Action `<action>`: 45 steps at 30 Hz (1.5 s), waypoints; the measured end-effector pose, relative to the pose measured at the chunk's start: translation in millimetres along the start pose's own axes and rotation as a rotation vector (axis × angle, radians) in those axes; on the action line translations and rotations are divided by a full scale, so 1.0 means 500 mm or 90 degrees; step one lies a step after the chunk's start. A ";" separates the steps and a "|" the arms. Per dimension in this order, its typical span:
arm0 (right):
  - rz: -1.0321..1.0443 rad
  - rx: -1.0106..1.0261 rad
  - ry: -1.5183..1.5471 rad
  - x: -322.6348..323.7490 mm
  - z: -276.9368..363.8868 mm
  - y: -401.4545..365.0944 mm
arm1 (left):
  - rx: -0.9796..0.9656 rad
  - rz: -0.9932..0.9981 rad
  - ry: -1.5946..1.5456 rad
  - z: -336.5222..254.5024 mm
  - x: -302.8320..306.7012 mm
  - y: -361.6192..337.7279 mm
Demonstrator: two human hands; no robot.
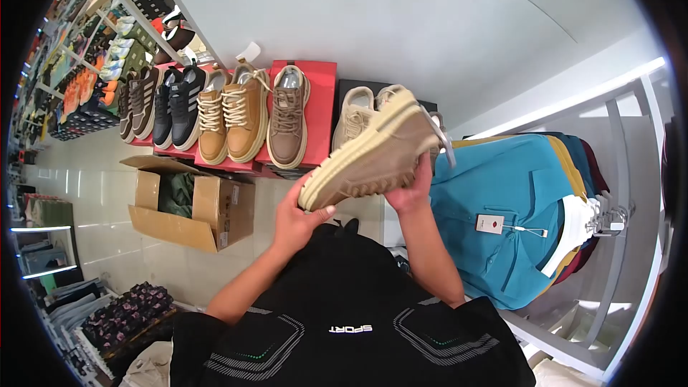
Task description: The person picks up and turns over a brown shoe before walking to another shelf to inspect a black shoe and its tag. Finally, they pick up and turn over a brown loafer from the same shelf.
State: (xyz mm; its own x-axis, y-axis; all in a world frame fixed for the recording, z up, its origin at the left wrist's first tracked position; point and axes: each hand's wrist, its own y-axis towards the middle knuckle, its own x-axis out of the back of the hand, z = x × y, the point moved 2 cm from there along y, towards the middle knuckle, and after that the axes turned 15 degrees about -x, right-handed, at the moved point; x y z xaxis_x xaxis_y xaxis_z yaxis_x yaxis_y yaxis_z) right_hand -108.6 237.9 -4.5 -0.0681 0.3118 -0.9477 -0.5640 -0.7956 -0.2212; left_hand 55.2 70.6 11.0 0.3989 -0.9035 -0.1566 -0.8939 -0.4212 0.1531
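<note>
Firmly around the tan shoe (pixel 374 152), left hand (pixel 295 221) and right hand (pixel 411 190), both grips tight.

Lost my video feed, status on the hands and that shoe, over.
Left hand shut on tan shoe at one end. Right hand shut on the other. Shoe held up, apart from display shoes. Nothing blocking.

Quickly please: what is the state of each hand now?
Left hand: closed on the shoe, at its lower end.
Right hand: closed on the same shoe, at its upper end.
</note>
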 end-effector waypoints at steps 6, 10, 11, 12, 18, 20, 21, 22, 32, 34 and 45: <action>-0.123 0.032 -0.187 0.042 -0.071 0.052 | 0.264 -0.038 -0.408 0.055 0.064 0.036; -0.137 -0.022 -0.210 0.045 -0.116 0.077 | 0.350 0.011 -0.493 0.077 0.093 0.058; -0.139 -0.022 -0.212 0.043 -0.120 0.084 | 0.343 0.035 -0.476 0.080 0.103 0.065; -0.146 -0.002 -0.253 0.043 -0.124 0.089 | 0.344 0.034 -0.480 0.083 0.111 0.071; -0.190 0.029 -0.318 0.050 -0.120 0.120 | 0.357 0.051 -0.394 0.111 0.125 0.086; -0.196 0.028 -0.335 0.062 -0.109 0.132 | 0.371 0.032 -0.263 0.131 0.140 0.080; -0.217 0.024 -0.377 0.074 -0.097 0.139 | 0.372 0.027 -0.265 0.146 0.147 0.072; -0.235 0.022 -0.418 0.077 -0.085 0.150 | 0.218 0.014 -0.038 0.154 0.165 0.072; -0.235 -0.051 -0.529 0.089 0.018 0.264 | 0.033 -0.153 0.464 0.209 0.181 0.134; -0.217 -0.070 -0.505 0.091 0.026 0.279 | 0.057 -0.194 0.486 0.204 0.167 0.149; -0.153 -0.188 -0.434 0.129 0.048 0.313 | 0.160 -0.228 0.659 0.209 0.081 0.185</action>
State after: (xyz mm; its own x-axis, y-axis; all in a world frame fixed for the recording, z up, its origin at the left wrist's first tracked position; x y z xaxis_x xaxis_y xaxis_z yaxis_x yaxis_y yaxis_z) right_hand -221.2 145.9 -94.7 -0.5166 0.6679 -0.5357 -0.3917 -0.7407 -0.5458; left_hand -32.6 3.6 -83.2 0.5140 -0.4131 0.7518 -0.6629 -0.7475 0.0425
